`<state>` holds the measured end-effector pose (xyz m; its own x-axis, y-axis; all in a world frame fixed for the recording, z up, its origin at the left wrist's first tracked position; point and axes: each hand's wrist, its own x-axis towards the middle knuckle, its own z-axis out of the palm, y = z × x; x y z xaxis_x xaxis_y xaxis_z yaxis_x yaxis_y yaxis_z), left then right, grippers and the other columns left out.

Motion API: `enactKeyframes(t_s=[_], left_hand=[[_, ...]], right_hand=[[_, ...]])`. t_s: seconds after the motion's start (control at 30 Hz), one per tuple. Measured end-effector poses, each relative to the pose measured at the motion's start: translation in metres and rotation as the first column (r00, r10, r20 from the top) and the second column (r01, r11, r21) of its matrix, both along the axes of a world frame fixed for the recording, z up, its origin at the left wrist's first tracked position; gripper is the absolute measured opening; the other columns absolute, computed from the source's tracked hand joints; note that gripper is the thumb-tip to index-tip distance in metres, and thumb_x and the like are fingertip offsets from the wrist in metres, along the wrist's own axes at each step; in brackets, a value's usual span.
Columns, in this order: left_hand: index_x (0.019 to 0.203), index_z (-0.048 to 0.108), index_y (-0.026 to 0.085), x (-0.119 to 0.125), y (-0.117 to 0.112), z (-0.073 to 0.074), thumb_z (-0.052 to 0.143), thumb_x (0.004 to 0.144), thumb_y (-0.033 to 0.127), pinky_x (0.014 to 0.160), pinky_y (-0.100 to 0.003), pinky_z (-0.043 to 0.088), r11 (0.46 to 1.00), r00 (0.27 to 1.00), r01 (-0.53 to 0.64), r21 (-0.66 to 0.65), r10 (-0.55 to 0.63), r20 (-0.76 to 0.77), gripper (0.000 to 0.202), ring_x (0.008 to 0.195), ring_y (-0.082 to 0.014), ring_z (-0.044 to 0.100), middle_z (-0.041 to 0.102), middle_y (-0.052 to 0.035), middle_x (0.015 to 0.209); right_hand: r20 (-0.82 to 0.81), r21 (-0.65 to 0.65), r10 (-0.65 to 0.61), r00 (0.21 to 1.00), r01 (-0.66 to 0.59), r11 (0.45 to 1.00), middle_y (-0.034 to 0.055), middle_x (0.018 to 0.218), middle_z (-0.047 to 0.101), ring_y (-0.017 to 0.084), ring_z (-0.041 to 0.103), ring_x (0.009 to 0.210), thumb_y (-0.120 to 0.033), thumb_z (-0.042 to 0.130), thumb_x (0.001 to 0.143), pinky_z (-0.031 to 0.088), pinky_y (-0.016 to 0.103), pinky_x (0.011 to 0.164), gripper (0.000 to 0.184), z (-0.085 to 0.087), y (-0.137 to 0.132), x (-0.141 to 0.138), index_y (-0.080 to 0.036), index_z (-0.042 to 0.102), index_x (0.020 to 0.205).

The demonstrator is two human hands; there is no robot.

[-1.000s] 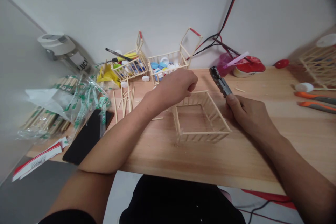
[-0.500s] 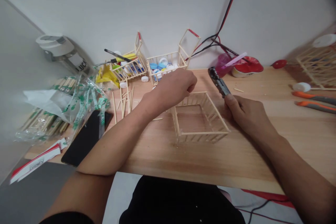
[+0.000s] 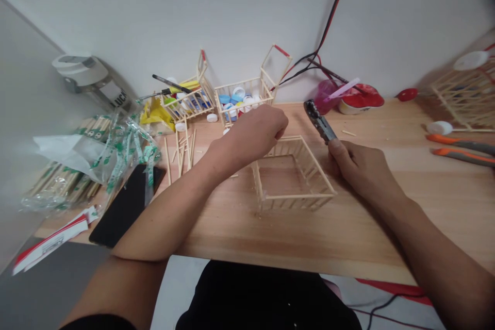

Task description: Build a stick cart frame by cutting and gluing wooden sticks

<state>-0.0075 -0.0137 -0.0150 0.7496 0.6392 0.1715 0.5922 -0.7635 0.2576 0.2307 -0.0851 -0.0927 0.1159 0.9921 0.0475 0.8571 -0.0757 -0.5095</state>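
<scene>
A small open box frame of thin wooden sticks point(image 3: 293, 197) stands on the wooden table point(image 3: 425, 201) in front of me. My left hand point(image 3: 255, 131) is closed in a loose fist over the frame's far left corner; what its fingers pinch is hidden. My right hand point(image 3: 361, 170) rests on the table at the frame's right side and is wrapped round the handles of dark metal pliers point(image 3: 319, 121), whose jaws point up and away toward the wall.
Two stick baskets with bottle caps point(image 3: 242, 95) stand at the wall. Loose sticks point(image 3: 181, 149), wrapped stick packs point(image 3: 96, 149), a black phone point(image 3: 126, 203) and a bottle point(image 3: 91, 77) lie left. Orange-handled tools point(image 3: 464, 147), a red lid point(image 3: 361, 95) and another stick frame point(image 3: 467, 93) are right.
Both hands hold nearly the same pose; the view has shifted slightly, so everything sits a little left and lower. The pliers stay raised.
</scene>
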Motion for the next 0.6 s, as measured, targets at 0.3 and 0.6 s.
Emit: enactKeyframes(t_s=[0.3, 0.6], left_hand=[[0.071, 0.058, 0.015, -0.008, 0.006, 0.019, 0.049, 0.077, 0.002, 0.065, -0.027, 0.032, 0.996, 0.99, -0.086, 0.0, 0.086, 0.109, 0.016, 0.067, -0.0126, 0.049, 0.059, -0.0002, 0.07], [0.084, 0.066, 0.011, -0.02, 0.001, 0.017, 0.062, 0.077, 0.012, 0.06, -0.02, 0.042, 0.882, 0.887, 0.065, -0.467, 0.164, 0.432, 0.008, 0.063, -0.0092, 0.056, 0.062, 0.001, 0.067]], right_hand=[[0.008, -0.014, -0.015, 1.0, 0.015, 1.0, 0.0046, 0.061, 0.057, 0.022, 0.052, 0.064, -0.077, 0.016, 0.089, 0.033, 0.032, 0.063, 0.066, 0.001, 0.0, 0.002, -0.024, 0.046, 0.065], [0.072, -0.036, -0.082, 0.994, 0.085, 0.996, 0.0067, 0.064, 0.057, 0.025, 0.052, 0.067, -0.073, 0.021, 0.09, 0.033, 0.033, 0.062, 0.058, 0.006, 0.001, 0.006, -0.025, 0.045, 0.067]])
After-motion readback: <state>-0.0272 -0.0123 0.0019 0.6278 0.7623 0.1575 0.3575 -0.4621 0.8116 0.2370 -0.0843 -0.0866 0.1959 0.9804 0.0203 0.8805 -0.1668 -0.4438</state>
